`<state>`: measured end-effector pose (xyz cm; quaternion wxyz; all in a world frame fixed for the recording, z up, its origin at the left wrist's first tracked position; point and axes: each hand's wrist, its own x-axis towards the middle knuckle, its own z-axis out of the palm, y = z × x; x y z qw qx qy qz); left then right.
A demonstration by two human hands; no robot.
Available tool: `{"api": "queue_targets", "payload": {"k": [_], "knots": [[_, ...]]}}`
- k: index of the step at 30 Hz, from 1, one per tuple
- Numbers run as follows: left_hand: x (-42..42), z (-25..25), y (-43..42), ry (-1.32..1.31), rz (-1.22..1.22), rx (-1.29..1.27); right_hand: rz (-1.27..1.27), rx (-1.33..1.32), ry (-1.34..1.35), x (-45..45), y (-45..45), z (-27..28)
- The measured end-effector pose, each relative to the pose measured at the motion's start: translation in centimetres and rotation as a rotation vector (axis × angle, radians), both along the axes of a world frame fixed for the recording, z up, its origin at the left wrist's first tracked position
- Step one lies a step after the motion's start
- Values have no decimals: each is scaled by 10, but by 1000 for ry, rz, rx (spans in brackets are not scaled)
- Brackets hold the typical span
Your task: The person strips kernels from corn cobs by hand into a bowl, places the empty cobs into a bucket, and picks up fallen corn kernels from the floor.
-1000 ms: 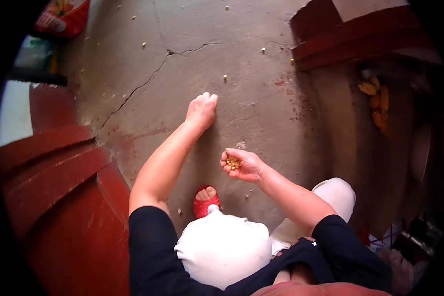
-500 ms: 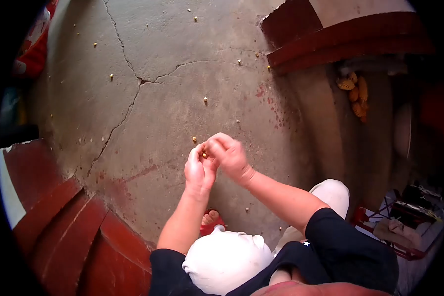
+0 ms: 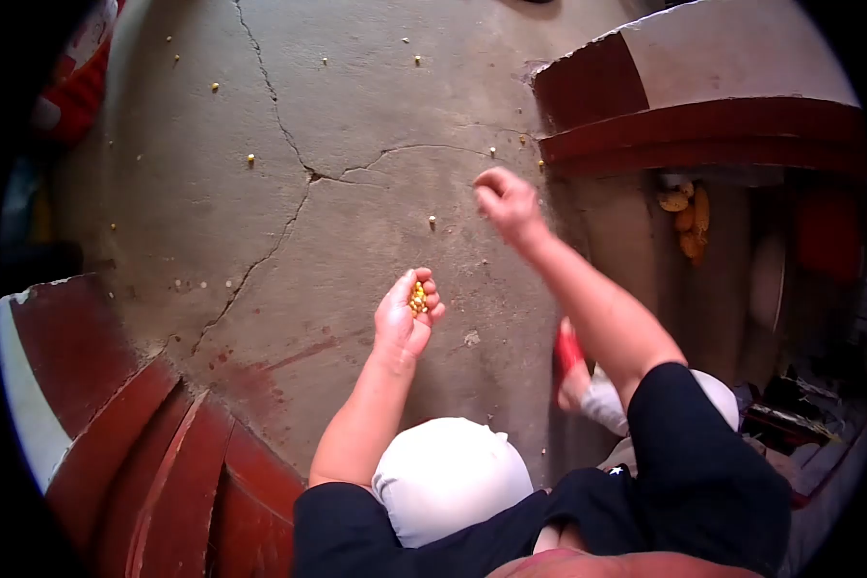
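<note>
My left hand [image 3: 405,313] is cupped palm up above the concrete floor, its fingers curled around a small heap of yellow corn kernels [image 3: 418,299]. Farther forward and to the right, my right hand [image 3: 511,205] hangs over the floor with its fingers curled together. It is slightly blurred, and whatever its fingers may hold is hidden. Just beyond it lies a pale corn kernel [image 3: 492,151]. Another kernel [image 3: 432,222] rests on the floor between the two hands.
More kernels [image 3: 250,157] are scattered over the cracked floor [image 3: 356,116]. Dark red wooden furniture stands at lower left [image 3: 193,453] and upper right [image 3: 703,130]. Corn cobs [image 3: 686,226] lie under the right piece. A red foot covering [image 3: 567,352] shows near my right knee.
My right hand has left my left hand and moved forward and right. The kernels in my left palm now show plainly. The view has shifted, and a red-shod foot has appeared at right.
</note>
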<state>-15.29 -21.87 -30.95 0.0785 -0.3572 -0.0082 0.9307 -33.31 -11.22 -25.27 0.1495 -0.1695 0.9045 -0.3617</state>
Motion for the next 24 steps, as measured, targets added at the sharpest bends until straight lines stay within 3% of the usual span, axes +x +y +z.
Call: {"api": "queue_targets", "payload": {"k": [1,5,8,14,15,21,24], "knots": [[4,-1,-1,15,-71,-21,-125,41,-134,-27,10,-12],[21,1,-5,13,-215,-89,-95,308,174,-104,29,-70],[39,-3,-3,-52,-151,-109,0,456,289,-126,23,-92],[51,-13,23,-120,-74,-47,155,527,272,-138,45,-73],[50,-13,28,-130,-71,-26,181,484,373,-145,62,-67],[37,1,40,-49,-124,-53,185,873,341,-143,120,-61],[40,4,43,-46,-164,-66,185,941,333,-140,119,-77]]}}
